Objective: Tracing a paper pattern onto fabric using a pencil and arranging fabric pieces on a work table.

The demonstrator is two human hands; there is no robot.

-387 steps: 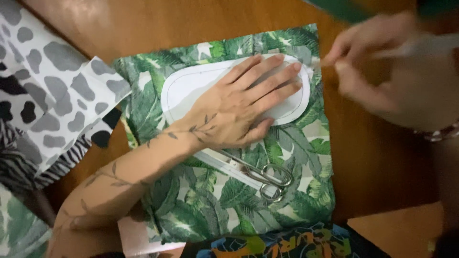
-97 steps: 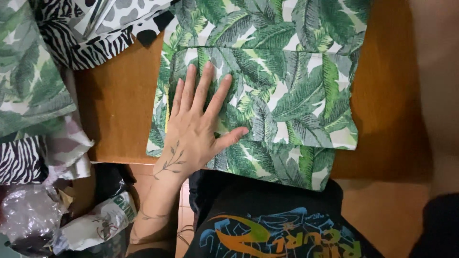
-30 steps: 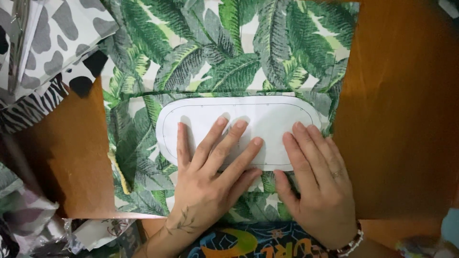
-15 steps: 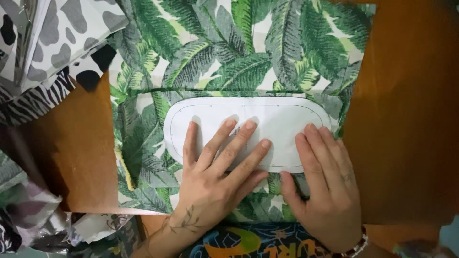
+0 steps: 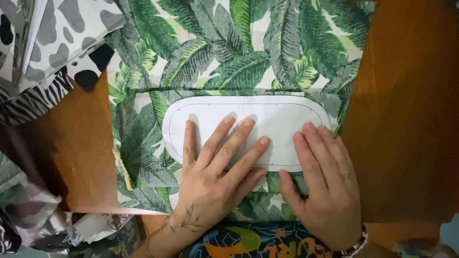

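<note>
A single head-worn camera looks almost straight down from close above a wooden table [image 5: 406, 119], with the wearer's body at the bottom edge and the far side of the table at the top. The left hand [image 5: 215, 177] and right hand [image 5: 325, 191] enter from the bottom and lie flat just below the centre of the frame, fingers pointing away, filling much of the lower half. Leaf-print fabric [image 5: 239, 52] runs from under the hands past the top edge, and other fabrics [image 5: 52, 43] are cut off left of the hands.

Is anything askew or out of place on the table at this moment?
Nothing stands out. The white oval pattern lies flat and square on the folded leaf-print fabric, pressed by the left hand and right hand.
</note>
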